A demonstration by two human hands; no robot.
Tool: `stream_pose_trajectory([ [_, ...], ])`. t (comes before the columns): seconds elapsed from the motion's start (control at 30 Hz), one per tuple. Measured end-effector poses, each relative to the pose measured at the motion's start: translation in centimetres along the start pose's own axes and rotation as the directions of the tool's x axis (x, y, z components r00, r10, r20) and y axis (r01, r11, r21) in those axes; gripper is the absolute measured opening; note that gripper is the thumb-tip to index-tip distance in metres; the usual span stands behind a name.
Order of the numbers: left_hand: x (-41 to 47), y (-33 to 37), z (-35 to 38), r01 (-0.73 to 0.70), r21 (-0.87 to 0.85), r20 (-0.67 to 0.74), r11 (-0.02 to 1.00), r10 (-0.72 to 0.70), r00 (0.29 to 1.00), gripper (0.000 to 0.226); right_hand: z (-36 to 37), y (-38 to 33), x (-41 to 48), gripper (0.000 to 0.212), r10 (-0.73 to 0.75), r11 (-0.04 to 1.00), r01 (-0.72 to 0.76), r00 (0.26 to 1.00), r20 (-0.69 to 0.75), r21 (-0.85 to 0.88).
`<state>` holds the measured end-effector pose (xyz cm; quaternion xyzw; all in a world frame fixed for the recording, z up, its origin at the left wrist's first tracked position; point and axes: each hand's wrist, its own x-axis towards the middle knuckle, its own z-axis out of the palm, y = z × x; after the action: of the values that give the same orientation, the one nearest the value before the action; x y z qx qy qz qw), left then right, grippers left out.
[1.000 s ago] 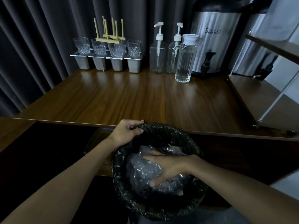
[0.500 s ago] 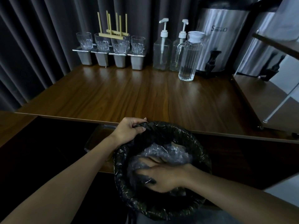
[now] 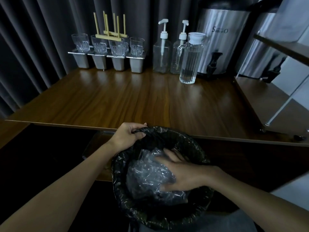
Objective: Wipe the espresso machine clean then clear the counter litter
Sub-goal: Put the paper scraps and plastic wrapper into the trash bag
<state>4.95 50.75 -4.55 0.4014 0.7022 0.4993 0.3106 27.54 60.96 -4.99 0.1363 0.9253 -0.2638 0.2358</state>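
Left hand (image 3: 128,136): is gripping the far rim of the black bin liner (image 3: 167,133), fingers curled round it, likely holding the mouth open and steady.
Right hand (image 3: 182,171): is pressing down with spread fingers, seemingly uncurled though blurred, to pack the litter (image 3: 147,177).
Litter: crumpled clear plastic is sitting inside the bin (image 3: 158,220), near and below the counter (image 3: 133,101) edge.
Counter: is carrying glasses (image 3: 117,46) along its far edge.

The counter (image 3: 133,101) is wood-grained, smooth and glossy, with soft reflections. At the far left, the curtain (image 3: 33,39) is dark matt cloth. The tins (image 3: 100,61) and urn (image 3: 222,46) are brushed metal. The glasses (image 3: 80,42) and ribbed jug (image 3: 190,61) are clear and shiny (glass or plastic, hard to tell). The rack (image 3: 110,30) is pale bare wood. Near, the liner (image 3: 120,178) is thin black plastic, crinkled and glossy, and the wad (image 3: 147,174) inside is clear crumpled film.
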Motion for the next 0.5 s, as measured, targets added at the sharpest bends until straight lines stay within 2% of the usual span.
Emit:
stream_pose_trajectory([
  [0.1,0.1,-0.1,-0.1,0.006,0.004,0.004,1.000,-0.006,1.000,0.034,1.1,-1.2,2.0,0.094,0.001,0.977,0.000,1.000,0.007,-0.213],
  [0.17,0.1,-0.1,-0.1,0.003,0.011,0.011,1.000,-0.003,1.000,0.032,1.9,-1.2,3.5,0.092,0.026,0.958,-0.022,1.000,0.011,-0.286],
  [0.33,-0.1,0.0,0.0,0.006,-0.001,0.017,1.000,-0.006,1.000,0.032,1.8,0.2,4.9,0.098,0.054,0.987,-0.048,0.998,0.037,-0.151],
  [0.5,-0.2,-0.1,0.0,0.004,0.004,0.020,1.000,-0.004,1.000,0.030,0.6,-0.1,2.7,0.097,-0.103,0.994,0.107,0.990,-0.092,0.036],
])
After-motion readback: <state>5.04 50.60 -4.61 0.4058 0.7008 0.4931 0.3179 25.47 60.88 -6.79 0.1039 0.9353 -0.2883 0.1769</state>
